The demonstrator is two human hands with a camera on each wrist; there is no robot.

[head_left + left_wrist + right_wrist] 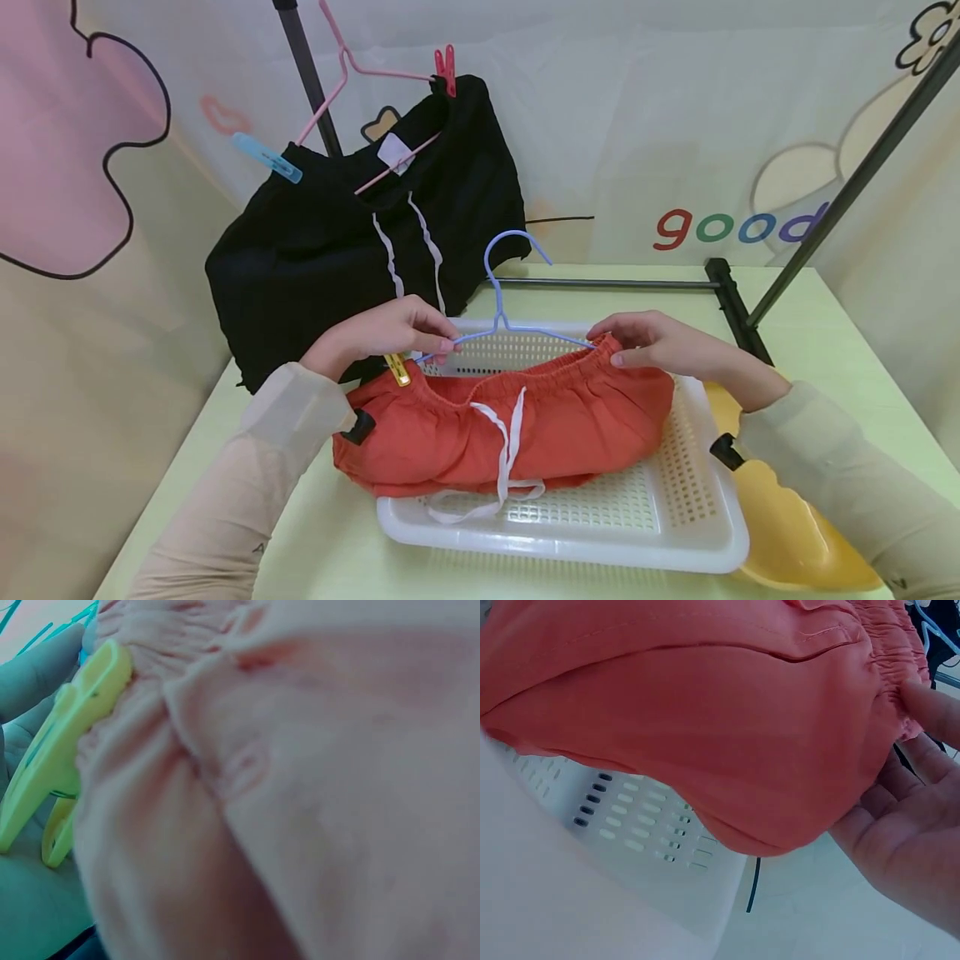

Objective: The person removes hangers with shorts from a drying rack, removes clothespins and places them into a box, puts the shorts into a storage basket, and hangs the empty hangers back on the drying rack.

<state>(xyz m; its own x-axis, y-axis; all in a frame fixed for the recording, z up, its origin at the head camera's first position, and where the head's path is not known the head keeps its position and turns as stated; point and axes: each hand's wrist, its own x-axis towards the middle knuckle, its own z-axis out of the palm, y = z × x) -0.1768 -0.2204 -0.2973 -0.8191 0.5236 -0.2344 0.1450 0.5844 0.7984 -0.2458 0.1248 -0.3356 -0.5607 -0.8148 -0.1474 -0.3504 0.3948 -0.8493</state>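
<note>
Red drawstring shorts [540,425] hang from a blue hanger [500,304] over a white basket. My left hand [382,333] pinches the hanger's left arm between thumb and fingers. Just below that hand, a yellow clothespin [397,369] clips the left end of the waistband; the left wrist view shows the clothespin [71,735] close up on the gathered fabric. At the other end, my right hand [652,340] pinches the waistband corner by the hanger's right tip. The right wrist view has the thumb on the elastic of the shorts [780,742], with fingers behind it.
The white perforated basket [562,546] stands on the pale green table [300,533]. A yellow basin [802,533] sits to its right. Behind, a black garment [322,242] hangs from a pink hanger [345,50] with blue [266,157] and red [446,71] clothespins. A black rack frame [847,183] stands around.
</note>
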